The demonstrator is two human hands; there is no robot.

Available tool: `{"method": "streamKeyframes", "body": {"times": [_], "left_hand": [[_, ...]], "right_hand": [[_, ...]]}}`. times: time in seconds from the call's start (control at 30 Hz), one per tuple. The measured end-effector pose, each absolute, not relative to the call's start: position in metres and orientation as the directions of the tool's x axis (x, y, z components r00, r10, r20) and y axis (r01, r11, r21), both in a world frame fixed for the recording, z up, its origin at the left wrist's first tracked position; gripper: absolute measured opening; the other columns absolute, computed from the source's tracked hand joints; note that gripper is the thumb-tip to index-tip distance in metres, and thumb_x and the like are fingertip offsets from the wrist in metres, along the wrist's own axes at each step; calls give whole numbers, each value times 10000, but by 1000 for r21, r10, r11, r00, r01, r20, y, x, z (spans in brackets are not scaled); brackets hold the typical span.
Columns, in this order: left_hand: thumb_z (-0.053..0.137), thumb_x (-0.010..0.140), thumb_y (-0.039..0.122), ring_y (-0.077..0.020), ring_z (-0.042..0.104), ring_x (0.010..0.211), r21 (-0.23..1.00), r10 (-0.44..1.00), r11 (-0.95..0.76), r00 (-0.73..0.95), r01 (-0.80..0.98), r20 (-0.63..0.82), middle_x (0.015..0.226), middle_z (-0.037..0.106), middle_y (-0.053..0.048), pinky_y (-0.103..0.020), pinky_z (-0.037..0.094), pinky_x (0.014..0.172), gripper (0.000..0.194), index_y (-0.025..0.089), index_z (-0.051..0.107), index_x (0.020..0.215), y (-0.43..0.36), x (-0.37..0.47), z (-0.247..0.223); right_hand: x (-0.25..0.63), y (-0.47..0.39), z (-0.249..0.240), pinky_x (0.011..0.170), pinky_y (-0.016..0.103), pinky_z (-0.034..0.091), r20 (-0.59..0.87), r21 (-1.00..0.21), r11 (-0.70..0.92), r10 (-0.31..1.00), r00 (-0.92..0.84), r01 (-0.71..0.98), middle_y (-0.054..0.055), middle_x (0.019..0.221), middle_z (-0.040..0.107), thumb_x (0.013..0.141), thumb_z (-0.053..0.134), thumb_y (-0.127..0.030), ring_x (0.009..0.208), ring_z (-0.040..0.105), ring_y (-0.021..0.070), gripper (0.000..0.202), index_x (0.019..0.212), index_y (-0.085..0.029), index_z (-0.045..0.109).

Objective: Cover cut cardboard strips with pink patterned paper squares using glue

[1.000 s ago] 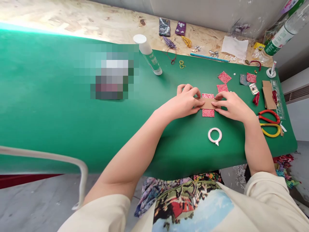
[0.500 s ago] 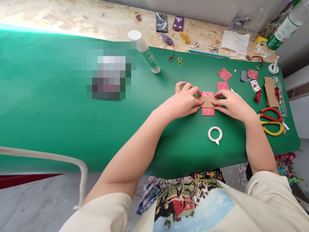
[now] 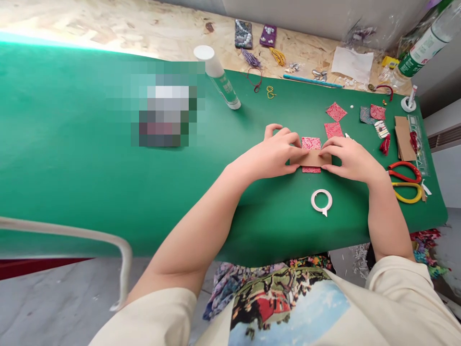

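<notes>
A brown cardboard strip (image 3: 312, 158) lies crosswise over a red patterned piece (image 3: 310, 143), which shows above and below it. My left hand (image 3: 279, 151) pinches the strip's left end between thumb and fingers. At the other end, my right hand (image 3: 347, 156) has its fingers closed on the strip. A roll of white tape (image 3: 321, 202) lies on the green mat nearer my body. Just beyond my right hand are two more red patterned pieces, one turned like a diamond (image 3: 336, 111) and one square (image 3: 333, 130).
Scissors with red and yellow handles (image 3: 406, 182) and cardboard pieces (image 3: 405, 138) are on the right. A glue tube (image 3: 222, 79) stands beyond my left hand. A blue pencil (image 3: 313, 80) lies near the back, and a bottle (image 3: 425, 48) stands at the back right.
The cardboard strip has moved toward my body across the red piece, so more red shows above it and less below. Both hands have shifted slightly with it.
</notes>
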State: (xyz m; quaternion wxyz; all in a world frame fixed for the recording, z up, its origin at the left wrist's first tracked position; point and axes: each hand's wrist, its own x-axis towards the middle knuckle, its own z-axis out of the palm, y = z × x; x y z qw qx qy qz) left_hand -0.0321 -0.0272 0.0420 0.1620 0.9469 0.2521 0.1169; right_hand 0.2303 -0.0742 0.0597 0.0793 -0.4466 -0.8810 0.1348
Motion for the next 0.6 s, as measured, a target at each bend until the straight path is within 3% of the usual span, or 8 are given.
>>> {"method": "streamKeyframes", "body": {"times": [0.17, 0.43, 0.6], "left_hand": [[556, 949, 247, -298, 546, 1089, 340, 492, -831, 867, 441, 78, 1080, 659, -131, -605, 296, 1132, 290, 223, 788, 1122, -27, -32, 40], [532, 958, 266, -342, 507, 1163, 305, 514, -827, 855, 473, 67, 1221, 620, -166, -625, 330, 1079, 273, 206, 788, 1032, -30, -30, 39], [418, 1016, 275, -277, 543, 1097, 333, 494, -835, 863, 437, 106, 1174, 617, -147, -575, 325, 1113, 378, 179, 783, 1010, -29, -28, 34]], "right_hand": [[228, -74, 59, 800, 368, 452, -4, -287, 574, 800, -600, 767, 109, 1080, 697, 922, 607, -239, 956, 624, 252, 111, 852, -208, 687], [225, -77, 66, 752, 353, 446, -21, -269, 533, 829, -558, 802, 89, 1116, 716, 932, 613, -244, 956, 648, 244, 146, 866, -219, 740], [224, -78, 65, 729, 338, 457, -41, -289, 477, 860, -508, 830, 79, 1177, 707, 866, 692, -215, 994, 665, 246, 63, 876, -232, 752]]}}
